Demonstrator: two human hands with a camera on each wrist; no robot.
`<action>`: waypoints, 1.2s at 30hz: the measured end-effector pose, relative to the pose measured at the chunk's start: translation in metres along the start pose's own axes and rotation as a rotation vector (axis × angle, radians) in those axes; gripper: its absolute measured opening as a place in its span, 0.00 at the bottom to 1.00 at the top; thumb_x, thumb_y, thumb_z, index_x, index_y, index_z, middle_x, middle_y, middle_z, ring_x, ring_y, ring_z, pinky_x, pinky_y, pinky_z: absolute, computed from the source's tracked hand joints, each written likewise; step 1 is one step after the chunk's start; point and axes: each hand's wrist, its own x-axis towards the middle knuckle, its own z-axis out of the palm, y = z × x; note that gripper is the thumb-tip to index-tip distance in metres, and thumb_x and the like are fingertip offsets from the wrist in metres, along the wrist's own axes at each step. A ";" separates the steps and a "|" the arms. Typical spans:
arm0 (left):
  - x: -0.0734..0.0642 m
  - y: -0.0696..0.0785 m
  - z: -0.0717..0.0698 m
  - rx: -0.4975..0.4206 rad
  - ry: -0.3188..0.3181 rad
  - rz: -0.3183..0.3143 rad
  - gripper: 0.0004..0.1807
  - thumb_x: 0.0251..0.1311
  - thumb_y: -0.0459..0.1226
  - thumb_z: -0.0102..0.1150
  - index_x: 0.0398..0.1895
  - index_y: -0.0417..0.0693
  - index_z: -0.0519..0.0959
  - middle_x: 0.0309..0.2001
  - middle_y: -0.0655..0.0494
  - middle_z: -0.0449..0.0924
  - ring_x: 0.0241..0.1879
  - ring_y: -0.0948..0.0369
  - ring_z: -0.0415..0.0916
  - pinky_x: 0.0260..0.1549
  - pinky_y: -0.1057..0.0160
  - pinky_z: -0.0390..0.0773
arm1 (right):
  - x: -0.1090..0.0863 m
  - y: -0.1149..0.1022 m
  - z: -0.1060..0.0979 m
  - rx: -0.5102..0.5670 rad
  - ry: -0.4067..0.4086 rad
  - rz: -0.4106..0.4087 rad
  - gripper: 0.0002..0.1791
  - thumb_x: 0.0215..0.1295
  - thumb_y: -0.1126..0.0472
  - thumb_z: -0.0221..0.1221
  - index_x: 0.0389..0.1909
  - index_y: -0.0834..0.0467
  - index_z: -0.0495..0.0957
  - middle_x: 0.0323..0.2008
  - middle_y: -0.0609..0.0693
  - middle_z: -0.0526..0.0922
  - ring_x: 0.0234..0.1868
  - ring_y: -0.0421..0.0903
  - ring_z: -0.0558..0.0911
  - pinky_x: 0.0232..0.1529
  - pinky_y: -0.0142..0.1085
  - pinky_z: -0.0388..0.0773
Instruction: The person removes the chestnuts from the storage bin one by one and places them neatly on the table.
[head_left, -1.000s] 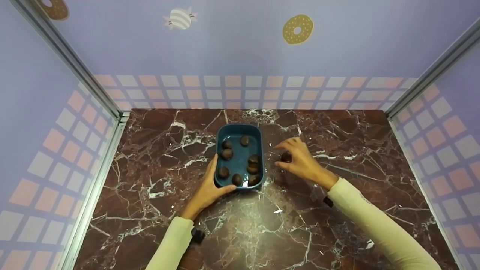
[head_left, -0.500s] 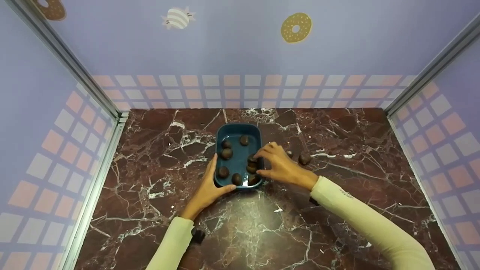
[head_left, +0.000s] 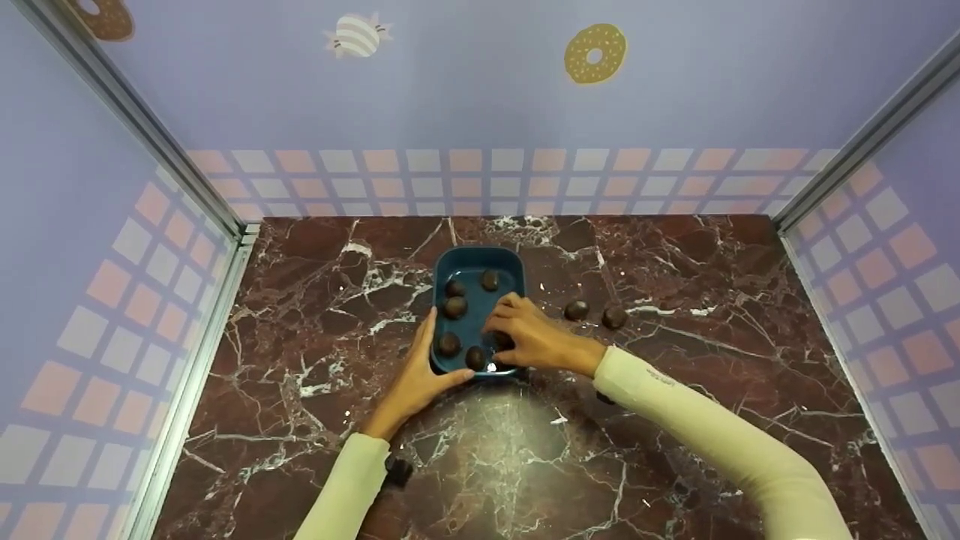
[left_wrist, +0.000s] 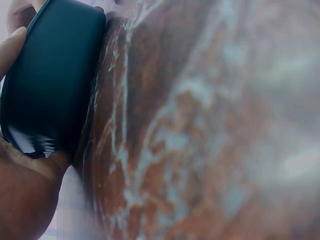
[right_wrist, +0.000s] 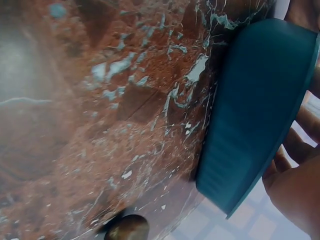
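Note:
A blue, deep rectangular dish (head_left: 480,257) stands on the marbled table and holds several glossy, dark brown, chestnut-like balls (head_left: 455,307). My left hand (head_left: 416,375) grips its near left corner, fingers along the left wall and thumb at the front rim. My right hand (head_left: 532,334) reaches over the right wall, with fingers and thumb bent about a brown ball (head_left: 502,342) inside; the hand covers much of it and of the balls beside it. In the right wrist view, the dish (right_wrist: 255,110) wall hides the fingertips.
Two more brown balls, one nearer (head_left: 576,310) and one farther right (head_left: 614,318), lie on the table (head_left: 697,420) to the right of the dish. Printed panels (head_left: 480,105) rise at the back and both sides.
My right hand has moved left from the ball on the table into the dish, uncovering two balls on the table. My left hand and the dish have stayed in place.

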 end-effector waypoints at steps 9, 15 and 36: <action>0.000 -0.001 -0.001 0.011 -0.001 0.010 0.71 0.62 0.48 0.83 0.93 0.57 0.37 0.91 0.44 0.35 0.88 0.42 0.37 0.81 0.31 0.47 | 0.016 0.000 0.007 0.003 -0.134 -0.030 0.27 0.63 0.56 0.81 0.64 0.53 0.89 0.65 0.53 0.87 0.69 0.59 0.74 0.67 0.62 0.73; 0.001 -0.002 -0.001 0.012 0.002 0.016 0.71 0.62 0.47 0.83 0.93 0.57 0.37 0.91 0.45 0.37 0.88 0.42 0.38 0.81 0.31 0.47 | 0.022 -0.006 0.009 -0.021 -0.191 -0.043 0.25 0.66 0.59 0.80 0.64 0.49 0.90 0.65 0.49 0.88 0.64 0.55 0.76 0.61 0.59 0.74; 0.000 -0.003 -0.001 -0.006 0.001 0.025 0.69 0.63 0.44 0.82 0.93 0.62 0.38 0.91 0.48 0.37 0.88 0.44 0.38 0.81 0.31 0.47 | 0.023 -0.004 -0.003 -0.165 -0.086 -0.048 0.21 0.64 0.48 0.80 0.50 0.56 0.88 0.47 0.55 0.86 0.53 0.55 0.78 0.57 0.53 0.77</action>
